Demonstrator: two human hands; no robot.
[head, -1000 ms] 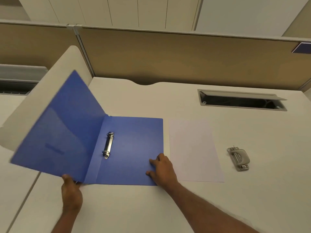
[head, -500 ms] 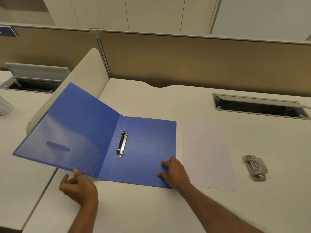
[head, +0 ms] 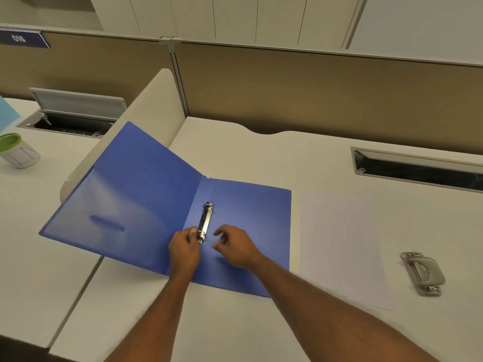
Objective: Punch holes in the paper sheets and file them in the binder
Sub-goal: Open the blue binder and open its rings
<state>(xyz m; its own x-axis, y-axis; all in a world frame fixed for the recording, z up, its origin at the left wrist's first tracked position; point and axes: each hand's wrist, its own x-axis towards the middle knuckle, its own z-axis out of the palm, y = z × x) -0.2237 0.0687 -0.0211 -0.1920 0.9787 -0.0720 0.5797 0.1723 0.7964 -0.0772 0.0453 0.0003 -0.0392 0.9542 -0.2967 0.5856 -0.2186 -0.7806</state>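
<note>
A blue binder [head: 251,218] lies open on the white desk, its left cover propped against a low divider. Its metal ring clip [head: 206,221] runs along the spine. My left hand [head: 184,250] has its fingers on the near end of the ring clip. My right hand [head: 235,248] hovers just right of the clip over the back cover, fingers loosely curled and holding nothing. White paper sheets [head: 342,244] lie flat to the right of the binder. A grey hole punch [head: 423,273] sits further right.
A beige partition wall [head: 313,87] closes the back of the desk. A cable tray opening [head: 418,168] is at the back right. On the neighbouring desk to the left stand a green-rimmed cup [head: 15,151] and another open cable tray [head: 75,113].
The left hand let go of the cover's lower edge and moved onto the ring clip. The right hand left the binder's lower right edge and came in beside the clip. The cover rests wide open.
</note>
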